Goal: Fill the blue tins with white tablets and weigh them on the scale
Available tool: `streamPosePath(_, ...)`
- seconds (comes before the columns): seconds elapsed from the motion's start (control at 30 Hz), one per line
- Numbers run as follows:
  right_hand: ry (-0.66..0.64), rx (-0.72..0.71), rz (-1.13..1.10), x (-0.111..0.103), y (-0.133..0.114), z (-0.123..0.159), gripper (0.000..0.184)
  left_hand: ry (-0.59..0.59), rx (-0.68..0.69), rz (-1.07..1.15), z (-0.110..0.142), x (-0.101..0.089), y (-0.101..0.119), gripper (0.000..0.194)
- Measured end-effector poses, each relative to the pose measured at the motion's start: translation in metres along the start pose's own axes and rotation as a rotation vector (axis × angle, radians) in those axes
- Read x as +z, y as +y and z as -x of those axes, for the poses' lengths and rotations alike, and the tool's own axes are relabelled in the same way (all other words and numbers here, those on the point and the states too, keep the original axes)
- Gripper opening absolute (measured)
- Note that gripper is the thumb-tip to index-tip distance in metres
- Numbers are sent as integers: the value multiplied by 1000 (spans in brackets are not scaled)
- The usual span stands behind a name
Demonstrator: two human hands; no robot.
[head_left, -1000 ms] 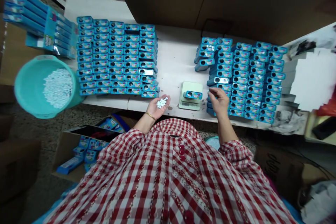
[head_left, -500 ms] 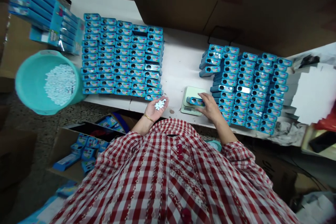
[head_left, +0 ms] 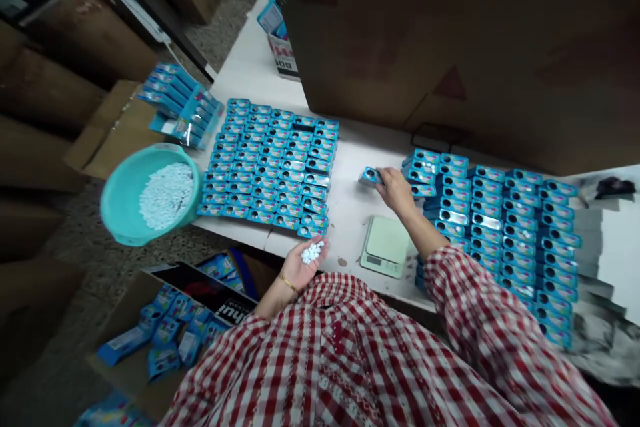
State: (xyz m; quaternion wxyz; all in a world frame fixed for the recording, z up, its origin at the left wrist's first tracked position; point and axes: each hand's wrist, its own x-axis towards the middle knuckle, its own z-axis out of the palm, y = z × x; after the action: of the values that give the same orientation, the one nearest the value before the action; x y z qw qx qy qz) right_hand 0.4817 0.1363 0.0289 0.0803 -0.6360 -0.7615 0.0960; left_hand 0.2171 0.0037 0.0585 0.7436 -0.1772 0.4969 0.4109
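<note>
Box, blue [head_left: 371, 176], one: pinched at one end by the fingers of the right hand [head_left: 395, 191], opening upward, between the far edge of the surface [head_left: 350, 170] and its middle; contact below, I cannot tell. Handling: I would keep it upright, clear of the neighbouring boxes [head_left: 421, 177]. Right arm: stretched forward past the scale [head_left: 386, 244], back of hand uppermost. Left hand [head_left: 299, 269], near edge: palm up, fingers loosely cupped, bearing white pellets [head_left: 312, 253]; I would hold it level.
</note>
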Motion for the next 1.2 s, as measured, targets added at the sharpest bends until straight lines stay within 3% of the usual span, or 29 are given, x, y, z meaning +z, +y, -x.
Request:
streamPosePath(0.1, -6, 97, -31, 15, -6, -85, 43, 71, 72, 60, 11, -15, 6, 28)
streamPosePath(0.17, -33, 130, -82, 29, -11, -126, 42, 120, 95, 89, 15, -26, 10, 30)
streamPosePath(0.23, -44, 129, -130, 41, -14, -149, 44, 154, 104, 103, 18, -35, 13, 31)
streamPosePath(0.3, -12, 104, -162, 47, -13, -152, 49, 165, 99, 100, 19, -39, 16, 32)
streamPosePath(0.4, 140, 43, -154, 38, 7, -114, 53, 146, 75, 74, 16, -35, 21, 34)
streamPosePath(0.5, 255, 45, -34, 15, 39, -37, 40, 108, 47, 21, 9, -24, 23, 34)
streamPosePath(0.63, 143, 116, 179, -1, 76, 52, 26, 42, -2, -53, 1, -11, 14, 28)
streamPosePath(0.77, 58, 85, 302, 7, 91, 67, 24, 9, -23, -93, 1, -6, -1, 24)
streamPosePath(0.9, 47, -15, 321, 0, 74, 73, 24, 9, -33, -95, 8, -6, -14, 25)
streamPosePath(1.03, -19, -163, 274, -18, 25, 115, 28, -5, -53, -76, 10, -5, -24, 24)
streamPosePath(1.2, -145, -191, 189, -11, -19, 154, 26, -96, -146, -147, 7, 8, -36, 23)
